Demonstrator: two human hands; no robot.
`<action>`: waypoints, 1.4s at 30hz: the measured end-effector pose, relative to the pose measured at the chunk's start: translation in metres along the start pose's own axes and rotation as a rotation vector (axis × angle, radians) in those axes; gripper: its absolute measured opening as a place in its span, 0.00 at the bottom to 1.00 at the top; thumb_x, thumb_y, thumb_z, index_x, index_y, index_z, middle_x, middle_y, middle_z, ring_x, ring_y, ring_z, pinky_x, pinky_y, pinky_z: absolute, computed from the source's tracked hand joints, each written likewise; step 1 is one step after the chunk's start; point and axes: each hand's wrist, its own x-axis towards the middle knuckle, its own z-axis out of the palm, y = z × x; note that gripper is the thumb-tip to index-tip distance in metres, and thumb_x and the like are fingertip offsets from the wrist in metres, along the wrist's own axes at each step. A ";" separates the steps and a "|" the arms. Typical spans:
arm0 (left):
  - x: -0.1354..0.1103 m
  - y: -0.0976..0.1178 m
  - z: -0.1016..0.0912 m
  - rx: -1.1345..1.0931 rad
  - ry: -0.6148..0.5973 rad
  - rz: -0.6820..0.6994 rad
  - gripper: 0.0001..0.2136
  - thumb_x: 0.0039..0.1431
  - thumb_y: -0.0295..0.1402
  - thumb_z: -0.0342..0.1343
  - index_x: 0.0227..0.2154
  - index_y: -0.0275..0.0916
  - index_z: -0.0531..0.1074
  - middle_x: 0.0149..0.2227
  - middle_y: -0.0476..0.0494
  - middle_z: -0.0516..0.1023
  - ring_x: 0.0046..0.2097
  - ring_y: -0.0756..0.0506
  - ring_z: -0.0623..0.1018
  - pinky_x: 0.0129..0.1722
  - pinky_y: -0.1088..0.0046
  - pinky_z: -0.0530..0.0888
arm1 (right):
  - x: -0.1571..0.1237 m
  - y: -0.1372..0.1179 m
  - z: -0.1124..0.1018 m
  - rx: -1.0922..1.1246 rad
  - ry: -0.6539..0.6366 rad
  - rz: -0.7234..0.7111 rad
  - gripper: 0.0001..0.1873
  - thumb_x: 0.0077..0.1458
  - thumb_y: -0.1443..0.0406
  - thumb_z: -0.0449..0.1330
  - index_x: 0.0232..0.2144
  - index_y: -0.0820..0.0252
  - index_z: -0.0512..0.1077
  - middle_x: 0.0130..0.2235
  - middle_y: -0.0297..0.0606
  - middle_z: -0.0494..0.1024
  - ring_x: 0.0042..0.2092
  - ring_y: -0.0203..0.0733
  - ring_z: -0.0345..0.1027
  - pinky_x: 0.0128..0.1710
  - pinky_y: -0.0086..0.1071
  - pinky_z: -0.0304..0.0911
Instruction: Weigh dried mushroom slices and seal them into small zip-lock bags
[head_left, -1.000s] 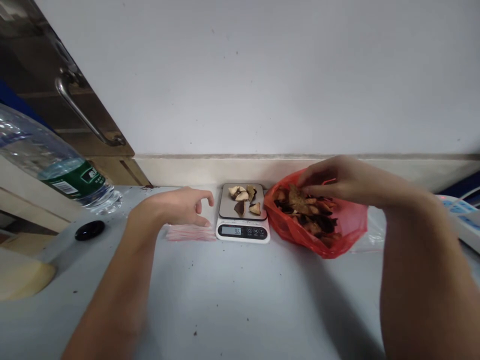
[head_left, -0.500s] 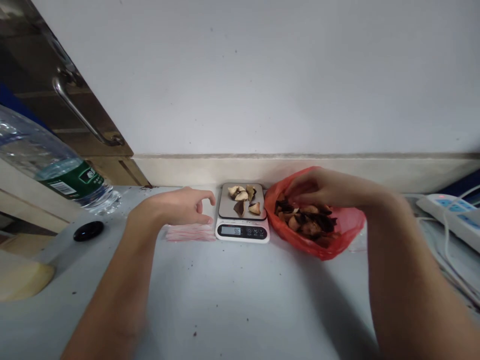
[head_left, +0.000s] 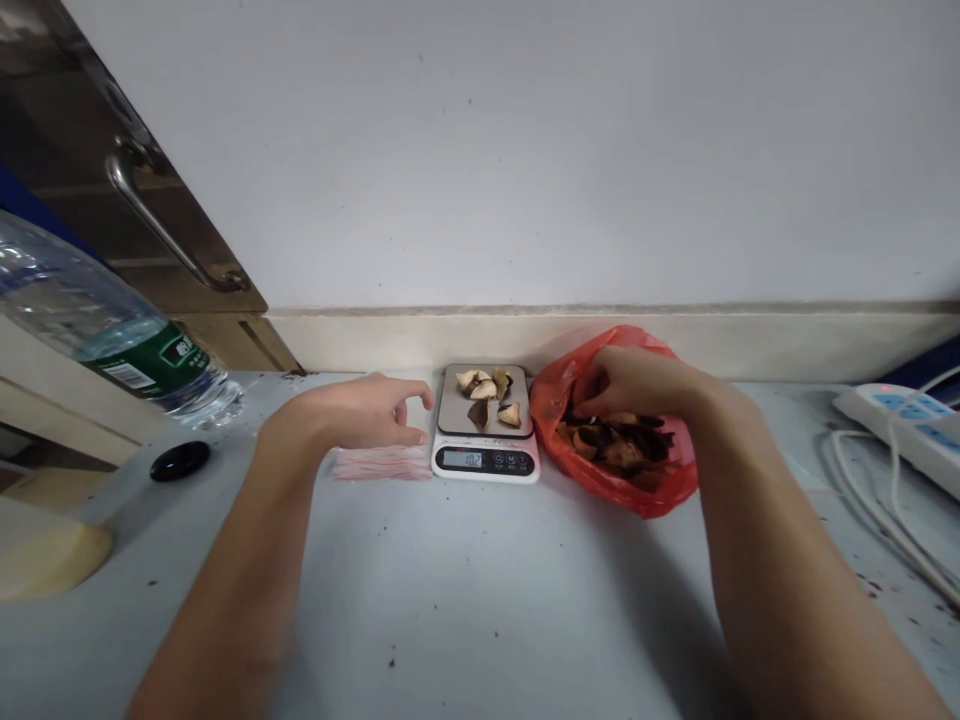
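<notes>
A small white digital scale (head_left: pixel 486 460) stands near the wall with several dried brown pieces (head_left: pixel 487 395) on its platform. Its display reads 102. My left hand (head_left: pixel 360 412) rests just left of the scale, fingers loosely curled and apart, over a small stack of pink-striped clear bags (head_left: pixel 381 464). My right hand (head_left: pixel 630 382) reaches into the mouth of a red plastic bag (head_left: pixel 637 490) full of dark dried pieces (head_left: pixel 619 445), its fingers bent down among them. Whatever the fingertips grip is hidden.
A large water bottle (head_left: pixel 112 330) lies tilted at the left, with a black cap (head_left: pixel 178 460) on the table below it. A white power strip (head_left: pixel 907 430) and its cables (head_left: pixel 877 510) lie at the right. A door with a metal handle (head_left: pixel 161 235) stands at the back left.
My right hand moved left and dipped deeper into the red bag. The scale reading rose from 96 to 102. My left hand stayed in place.
</notes>
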 end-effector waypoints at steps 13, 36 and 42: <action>-0.004 -0.001 -0.001 -0.003 0.012 -0.025 0.29 0.58 0.53 0.53 0.61 0.50 0.67 0.52 0.44 0.81 0.46 0.39 0.82 0.40 0.68 0.73 | 0.002 -0.006 0.004 -0.006 -0.028 -0.025 0.06 0.47 0.69 0.62 0.28 0.54 0.77 0.29 0.34 0.80 0.30 0.41 0.73 0.26 0.30 0.62; 0.009 -0.018 0.001 0.103 -0.024 -0.054 0.28 0.42 0.35 0.58 0.51 0.45 0.70 0.52 0.40 0.79 0.44 0.40 0.81 0.34 0.70 0.71 | 0.004 0.006 0.002 -0.016 -0.032 0.006 0.05 0.44 0.69 0.63 0.23 0.53 0.77 0.26 0.36 0.77 0.30 0.46 0.72 0.27 0.36 0.62; 0.006 -0.016 0.000 0.094 -0.021 -0.054 0.27 0.44 0.37 0.57 0.52 0.45 0.69 0.51 0.41 0.81 0.43 0.40 0.81 0.34 0.70 0.71 | 0.000 0.008 -0.004 0.050 0.018 -0.046 0.07 0.43 0.72 0.62 0.21 0.54 0.73 0.25 0.36 0.77 0.31 0.47 0.72 0.29 0.36 0.63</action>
